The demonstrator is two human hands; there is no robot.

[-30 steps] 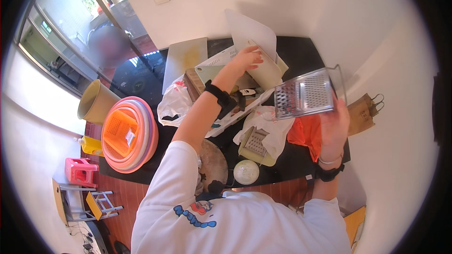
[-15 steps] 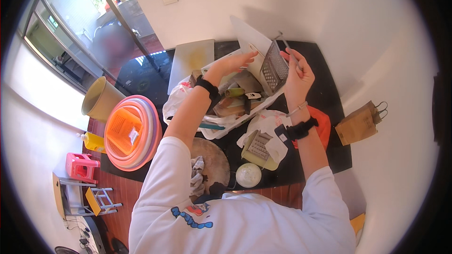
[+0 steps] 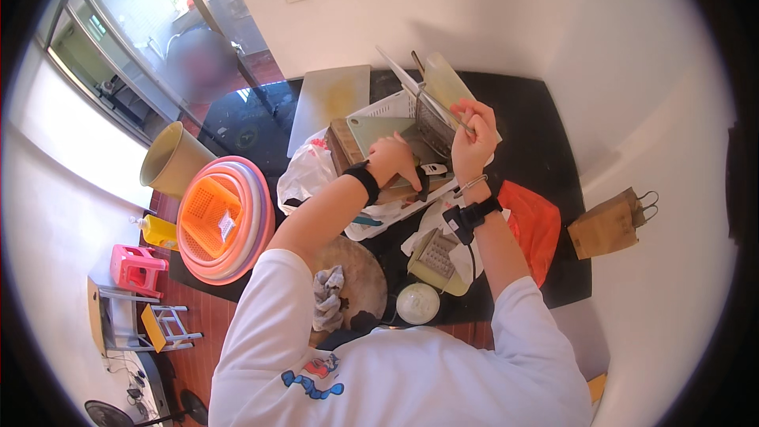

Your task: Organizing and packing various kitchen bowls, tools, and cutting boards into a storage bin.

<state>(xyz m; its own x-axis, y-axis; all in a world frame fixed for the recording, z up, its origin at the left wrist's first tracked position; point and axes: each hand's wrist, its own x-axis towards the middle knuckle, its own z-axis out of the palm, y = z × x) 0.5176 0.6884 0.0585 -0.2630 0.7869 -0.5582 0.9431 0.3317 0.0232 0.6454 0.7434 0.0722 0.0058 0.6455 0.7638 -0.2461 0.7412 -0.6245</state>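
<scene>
The right hand [image 3: 476, 133] has its fingers pinching the metal grater [image 3: 432, 128], tilted at the white basket's [image 3: 395, 107] right end. I can't tell what the left hand's [image 3: 394, 160] hidden fingers hold. Letting go too soon might make the grater tip. A green board [image 3: 378, 131] sits in the basket; a pink tub [image 3: 267, 239] holds an orange basket [image 3: 204, 229].

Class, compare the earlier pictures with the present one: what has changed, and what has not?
The right hand, keeping hold of the silver rectangular metal grater, has brought it leftward into the white plastic basket. The left hand has drawn back leftward toward the person. The round pink-and-orange plastic basin stack and brown paper bag stayed put.
</scene>
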